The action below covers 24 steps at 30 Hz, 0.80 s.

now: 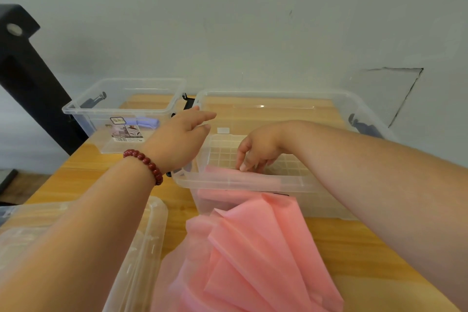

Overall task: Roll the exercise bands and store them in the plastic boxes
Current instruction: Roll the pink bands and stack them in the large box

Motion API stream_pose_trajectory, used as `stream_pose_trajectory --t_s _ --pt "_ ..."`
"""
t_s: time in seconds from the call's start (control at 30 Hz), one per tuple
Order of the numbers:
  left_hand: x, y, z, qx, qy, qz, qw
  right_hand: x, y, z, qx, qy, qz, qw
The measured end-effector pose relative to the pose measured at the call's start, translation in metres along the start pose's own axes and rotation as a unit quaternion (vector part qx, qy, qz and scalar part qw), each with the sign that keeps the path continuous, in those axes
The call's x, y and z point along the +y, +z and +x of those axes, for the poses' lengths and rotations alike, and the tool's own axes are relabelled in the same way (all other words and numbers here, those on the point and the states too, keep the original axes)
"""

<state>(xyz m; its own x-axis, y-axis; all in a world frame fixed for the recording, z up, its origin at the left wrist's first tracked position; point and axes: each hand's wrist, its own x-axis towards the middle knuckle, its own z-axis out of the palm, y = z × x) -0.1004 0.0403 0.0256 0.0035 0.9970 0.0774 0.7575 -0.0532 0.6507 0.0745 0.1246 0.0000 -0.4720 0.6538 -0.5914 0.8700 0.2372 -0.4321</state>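
Note:
A rolled pink exercise band (255, 179) lies inside the large clear plastic box (283, 95), along its near wall. My right hand (258, 147) reaches down into that box, and its drooping fingertips touch the top of the roll. My left hand (181, 134), with a red bead bracelet on the wrist, hovers over the box's left rim with relaxed fingers stretched out and holds nothing. A loose, crumpled pink band (253, 248) lies on the wooden table (354, 248) in front of the box.
A smaller clear box (83, 109) stands at the back left with a folded purple band (148, 121) inside. A clear plastic lid (149, 230) lies at the front left under my left forearm. A black post (27, 78) stands at the far left; a wall is behind.

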Motion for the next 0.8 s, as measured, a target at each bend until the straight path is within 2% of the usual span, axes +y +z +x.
stream_pose_trajectory --t_s 0.2,0.3,0.6,0.8 --pt "-0.004 -0.005 0.0 -0.034 -0.006 0.0 0.999 0.001 0.002 0.005 -0.009 0.011 0.006 1.0" --pt "-0.002 -0.007 -0.001 -0.046 0.017 -0.001 0.999 -0.001 0.003 0.007 -0.017 0.013 0.003 1.0" --pt "-0.001 -0.012 -0.003 -0.077 0.038 0.063 0.994 -0.016 0.001 0.009 -0.059 0.024 -0.053 0.997" --pt "0.0 -0.013 -0.002 -0.091 0.045 0.082 0.991 -0.018 -0.004 0.007 -0.084 0.037 -0.02 0.996"
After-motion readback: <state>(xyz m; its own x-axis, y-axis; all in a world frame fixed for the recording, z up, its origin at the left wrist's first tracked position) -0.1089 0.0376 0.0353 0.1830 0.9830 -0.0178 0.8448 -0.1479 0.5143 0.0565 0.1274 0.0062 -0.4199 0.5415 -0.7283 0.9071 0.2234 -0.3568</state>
